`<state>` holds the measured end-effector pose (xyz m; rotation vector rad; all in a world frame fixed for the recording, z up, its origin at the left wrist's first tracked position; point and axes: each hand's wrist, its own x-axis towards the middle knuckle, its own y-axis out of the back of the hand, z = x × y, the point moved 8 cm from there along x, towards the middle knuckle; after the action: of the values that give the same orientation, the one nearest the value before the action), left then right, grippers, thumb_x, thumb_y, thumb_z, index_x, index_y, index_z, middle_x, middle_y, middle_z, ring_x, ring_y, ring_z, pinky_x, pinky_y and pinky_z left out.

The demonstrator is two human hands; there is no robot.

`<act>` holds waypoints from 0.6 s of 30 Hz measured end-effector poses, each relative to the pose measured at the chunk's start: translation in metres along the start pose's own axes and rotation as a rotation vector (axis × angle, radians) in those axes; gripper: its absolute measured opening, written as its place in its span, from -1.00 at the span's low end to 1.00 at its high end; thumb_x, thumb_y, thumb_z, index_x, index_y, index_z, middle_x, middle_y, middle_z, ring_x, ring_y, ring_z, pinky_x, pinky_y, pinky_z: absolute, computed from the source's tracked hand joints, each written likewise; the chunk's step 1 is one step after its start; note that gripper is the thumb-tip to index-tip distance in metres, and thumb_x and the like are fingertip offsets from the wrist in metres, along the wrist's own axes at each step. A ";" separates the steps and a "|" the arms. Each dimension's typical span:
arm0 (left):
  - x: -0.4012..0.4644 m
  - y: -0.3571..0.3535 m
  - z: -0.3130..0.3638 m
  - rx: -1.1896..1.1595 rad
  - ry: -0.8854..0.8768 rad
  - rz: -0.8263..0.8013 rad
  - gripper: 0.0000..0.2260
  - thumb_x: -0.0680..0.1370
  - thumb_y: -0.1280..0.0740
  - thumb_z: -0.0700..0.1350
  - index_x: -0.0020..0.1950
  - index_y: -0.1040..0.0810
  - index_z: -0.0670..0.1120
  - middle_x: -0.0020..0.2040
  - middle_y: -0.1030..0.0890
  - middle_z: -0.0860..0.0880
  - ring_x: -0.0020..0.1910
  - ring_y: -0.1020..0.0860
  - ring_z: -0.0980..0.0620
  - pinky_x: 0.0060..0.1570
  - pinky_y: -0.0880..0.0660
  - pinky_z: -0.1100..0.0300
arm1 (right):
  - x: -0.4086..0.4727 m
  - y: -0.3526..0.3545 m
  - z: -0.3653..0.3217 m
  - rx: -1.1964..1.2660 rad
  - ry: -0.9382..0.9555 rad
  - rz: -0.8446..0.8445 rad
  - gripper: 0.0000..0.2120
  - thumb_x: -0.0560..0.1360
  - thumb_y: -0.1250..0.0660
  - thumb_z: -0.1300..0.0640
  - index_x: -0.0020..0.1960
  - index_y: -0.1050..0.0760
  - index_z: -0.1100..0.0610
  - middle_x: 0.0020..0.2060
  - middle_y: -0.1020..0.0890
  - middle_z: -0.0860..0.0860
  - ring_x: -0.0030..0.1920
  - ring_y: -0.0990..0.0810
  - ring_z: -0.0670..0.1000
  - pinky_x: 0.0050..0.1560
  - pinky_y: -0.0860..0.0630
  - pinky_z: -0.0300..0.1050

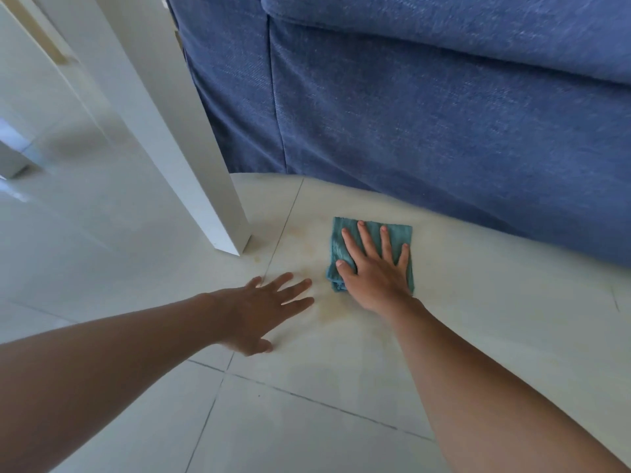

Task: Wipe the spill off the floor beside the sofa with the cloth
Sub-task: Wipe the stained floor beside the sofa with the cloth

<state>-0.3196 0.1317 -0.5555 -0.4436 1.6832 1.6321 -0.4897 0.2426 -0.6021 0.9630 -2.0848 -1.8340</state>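
Note:
A folded teal cloth [392,235] lies flat on the pale tiled floor [341,387] in front of the blue sofa [426,114]. My right hand [372,268] presses down on the cloth with its fingers spread over it. A faint yellowish spill [329,310] stains the tile just left of and below the cloth, with lighter smears [300,240] toward the table leg. My left hand [263,308] rests flat on the floor with its fingers apart, holding nothing, at the spill's left edge.
A white table leg [205,186] stands on the floor left of the cloth, close to the sofa's corner. Dark grout lines [280,233] cross the tiles. More white furniture [17,158] shows at the far left.

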 end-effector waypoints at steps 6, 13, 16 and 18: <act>-0.002 -0.001 0.002 0.001 -0.006 0.021 -0.17 0.61 -0.29 0.06 0.60 0.30 0.05 0.57 0.40 0.02 0.57 0.31 -0.10 0.53 0.03 -0.22 | -0.003 0.005 0.018 -0.033 -0.048 0.035 -0.38 0.57 0.22 -0.30 0.60 0.24 -0.29 0.62 0.24 -0.22 0.61 0.31 0.01 0.53 0.33 0.31; -0.015 -0.017 -0.003 -0.027 -0.004 0.041 -0.20 0.63 -0.26 0.07 0.61 0.29 0.06 0.57 0.41 0.02 0.56 0.35 -0.09 0.52 0.05 -0.23 | 0.021 -0.004 -0.057 0.001 0.093 0.011 -0.39 0.60 0.17 -0.29 0.62 0.20 -0.26 0.63 0.26 -0.18 0.60 0.37 0.08 0.47 0.45 0.35; -0.016 -0.014 -0.003 -0.059 -0.006 0.035 -0.20 0.62 -0.27 0.05 0.61 0.27 0.07 0.58 0.40 0.03 0.55 0.36 -0.08 0.52 0.06 -0.24 | 0.008 -0.006 -0.045 -0.008 0.145 0.028 -0.39 0.58 0.17 -0.30 0.61 0.16 -0.30 0.63 0.18 -0.24 0.62 0.29 -0.02 0.53 0.36 0.29; -0.015 -0.014 -0.002 -0.066 -0.008 0.041 -0.19 0.62 -0.29 0.05 0.61 0.26 0.07 0.58 0.40 0.03 0.55 0.36 -0.08 0.52 0.05 -0.25 | 0.009 -0.001 -0.030 -0.020 0.101 0.037 -0.38 0.56 0.17 -0.31 0.61 0.15 -0.31 0.63 0.16 -0.25 0.62 0.26 -0.03 0.54 0.33 0.28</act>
<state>-0.3004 0.1243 -0.5546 -0.4374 1.6463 1.7208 -0.4803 0.2131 -0.5997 0.9839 -2.0077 -1.7466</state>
